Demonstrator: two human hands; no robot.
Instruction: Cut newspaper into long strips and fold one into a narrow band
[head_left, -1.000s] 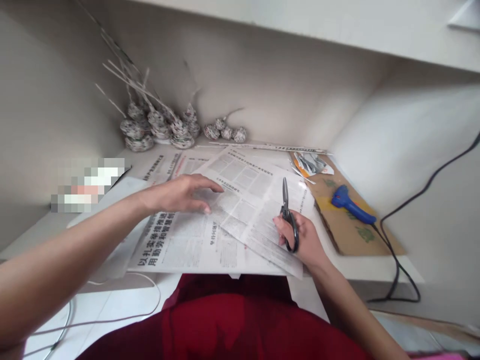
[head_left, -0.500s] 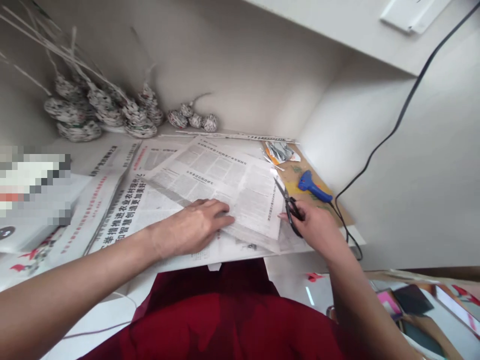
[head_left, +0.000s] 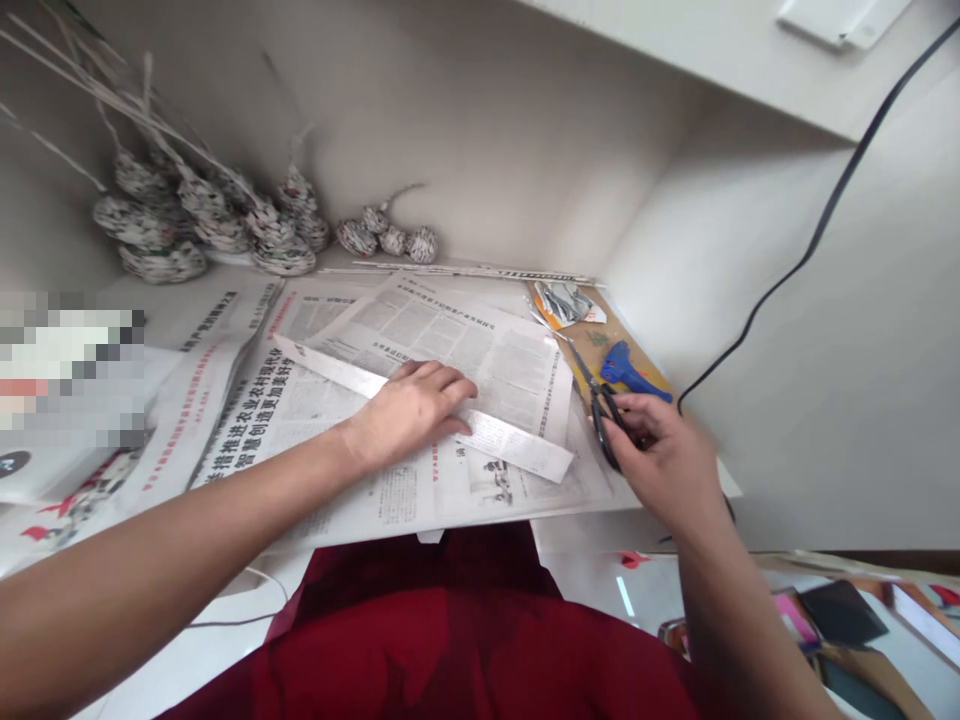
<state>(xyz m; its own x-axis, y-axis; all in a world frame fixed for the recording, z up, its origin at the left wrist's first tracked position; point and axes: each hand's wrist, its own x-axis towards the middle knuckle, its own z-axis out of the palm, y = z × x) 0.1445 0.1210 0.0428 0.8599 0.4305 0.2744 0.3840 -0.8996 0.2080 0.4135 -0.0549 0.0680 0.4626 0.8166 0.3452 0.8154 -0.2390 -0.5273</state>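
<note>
My left hand (head_left: 420,410) lies over the middle of a long newspaper strip (head_left: 517,445), its bent fingers and thumb closed on it. The strip runs slantwise, both ends showing on either side of the hand. Beneath and behind it lies a wider newspaper sheet (head_left: 442,330), on top of larger printed newspapers (head_left: 307,430). In my right hand (head_left: 667,450) are black-handled scissors (head_left: 604,410), held by the handles at the right edge of the papers. Their blades point away from me, toward the far side, and look nearly closed.
Woven paper gourd shapes (head_left: 214,215) and small woven balls (head_left: 394,240) stand along the back wall. Thin paper sticks (head_left: 480,270) lie before it. A blue glue gun (head_left: 634,373) rests on cardboard at the right, near a black cable (head_left: 787,265). Stacked newspapers (head_left: 180,410) lie left.
The narrow strip now lies across the papers under my left hand, where a wider sheet edge showed before. My right hand with the scissors has moved slightly right, away from the sheet.
</note>
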